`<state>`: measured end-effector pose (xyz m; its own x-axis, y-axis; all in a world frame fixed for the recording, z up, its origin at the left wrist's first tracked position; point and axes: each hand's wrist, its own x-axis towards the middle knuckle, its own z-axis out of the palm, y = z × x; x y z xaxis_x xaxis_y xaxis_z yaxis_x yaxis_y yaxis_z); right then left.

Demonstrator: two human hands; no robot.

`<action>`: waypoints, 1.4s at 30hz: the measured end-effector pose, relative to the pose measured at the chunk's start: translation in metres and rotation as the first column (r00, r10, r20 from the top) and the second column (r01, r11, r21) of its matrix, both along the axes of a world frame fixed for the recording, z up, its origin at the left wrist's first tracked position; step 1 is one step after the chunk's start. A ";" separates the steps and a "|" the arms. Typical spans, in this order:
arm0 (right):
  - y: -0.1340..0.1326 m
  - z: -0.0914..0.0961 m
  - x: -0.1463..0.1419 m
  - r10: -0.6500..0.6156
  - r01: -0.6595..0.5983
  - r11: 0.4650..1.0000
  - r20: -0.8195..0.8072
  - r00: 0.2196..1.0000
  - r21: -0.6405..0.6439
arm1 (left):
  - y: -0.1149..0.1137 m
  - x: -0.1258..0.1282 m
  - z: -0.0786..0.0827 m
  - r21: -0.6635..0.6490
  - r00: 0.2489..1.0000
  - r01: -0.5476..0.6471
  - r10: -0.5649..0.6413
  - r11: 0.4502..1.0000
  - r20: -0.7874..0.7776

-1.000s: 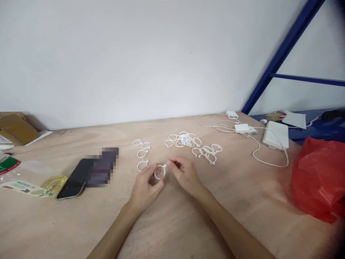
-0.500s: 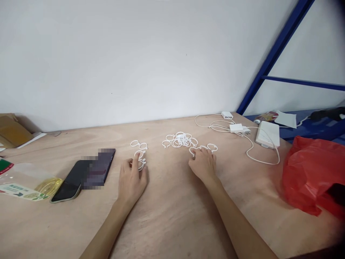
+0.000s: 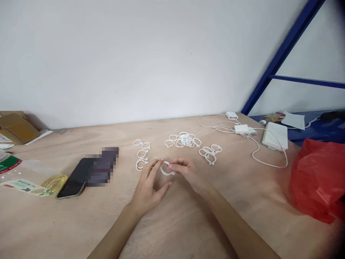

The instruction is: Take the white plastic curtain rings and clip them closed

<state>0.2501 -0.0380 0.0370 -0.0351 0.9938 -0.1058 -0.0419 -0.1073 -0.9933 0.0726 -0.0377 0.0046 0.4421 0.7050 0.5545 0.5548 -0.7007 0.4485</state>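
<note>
A small white plastic ring [image 3: 163, 172] with knobbed ends is pinched between the thumb and fingers of my right hand [image 3: 192, 176], just above the wooden table [image 3: 172, 219]. My left hand [image 3: 147, 192] is open, thumb spread away, its fingertips close to the ring's left edge; whether they touch is unclear. Beyond my left fingers lie several similar rings [image 3: 142, 154] in a loose column. A heaped pile of white rings [image 3: 184, 139] lies farther back in the middle. To its right is a smaller overlapping group of rings [image 3: 209, 155].
At left lie a black phone [image 3: 72, 178], a dark blurred-out flat object [image 3: 104, 167], clear packaging [image 3: 32, 176] and a cardboard box [image 3: 20, 127]. At right are white charger cables [image 3: 254, 153], a white power bank-like box [image 3: 275, 136] and a red plastic bag [image 3: 318, 180].
Both hands have come together toward the middle. My right hand has left the right group with one ring; my left hand has moved off the left column. The view has shifted slightly.
</note>
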 end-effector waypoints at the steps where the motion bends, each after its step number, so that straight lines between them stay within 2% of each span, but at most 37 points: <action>1: -0.002 0.001 -0.005 0.056 -0.060 0.997 -0.098 0.994 -0.042 | -0.001 0.001 0.000 -0.006 0.999 0.027 -0.027 1.000 0.023; 3: -0.004 0.000 -0.010 0.114 -0.136 0.987 -0.231 0.966 -0.080 | -0.001 0.001 -0.001 -0.008 0.995 0.060 -0.059 0.998 0.080; 5: -0.004 -0.003 -0.011 0.162 -0.190 0.980 -0.317 0.934 -0.061 | -0.001 0.001 -0.002 -0.013 0.989 0.053 -0.050 0.999 0.141; 9: -0.001 -0.007 -0.008 0.116 -0.141 0.989 -0.385 0.916 -0.037 | 0.000 0.002 -0.001 -0.125 0.971 -0.013 0.042 0.992 0.235; 12: -0.002 -0.005 -0.007 0.131 -0.139 0.990 -0.342 0.931 0.000 | -0.002 0.003 0.001 -0.191 0.967 -0.028 0.075 0.981 0.244; 18: -0.005 -0.001 -0.012 0.175 -0.150 0.975 -0.155 0.972 0.162 | -0.003 0.002 0.005 -0.207 0.976 -0.040 0.082 0.977 0.199; 23: -0.006 0.001 -0.012 0.161 -0.155 0.968 -0.017 0.987 0.199 | -0.004 0.004 0.007 -0.227 0.978 -0.060 0.103 0.972 0.180; 28: -0.008 0.003 -0.013 0.216 -0.211 0.957 -0.002 0.976 0.201 | -0.009 0.010 0.010 -0.237 0.982 -0.010 0.054 0.971 0.180; 33: -0.011 0.000 -0.018 0.159 -0.155 0.966 -0.004 0.987 0.208 | -0.010 0.010 0.011 -0.203 0.989 -0.003 0.032 0.979 0.145; 38: -0.011 -0.003 -0.020 0.157 -0.148 0.973 -0.038 0.987 0.176 | -0.011 0.011 0.012 -0.178 0.991 -0.003 0.027 0.984 0.134; 42: -0.010 -0.006 -0.021 0.106 -0.108 0.972 0.018 0.994 0.208 | -0.010 0.011 0.016 -0.195 0.990 0.028 0.000 0.980 0.142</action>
<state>0.2295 -0.0482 0.0310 -0.1423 0.9845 0.1027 -0.0343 0.0988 -0.9945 0.0838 -0.0479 0.0206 0.3803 0.8003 0.4635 0.4669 -0.5988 0.6507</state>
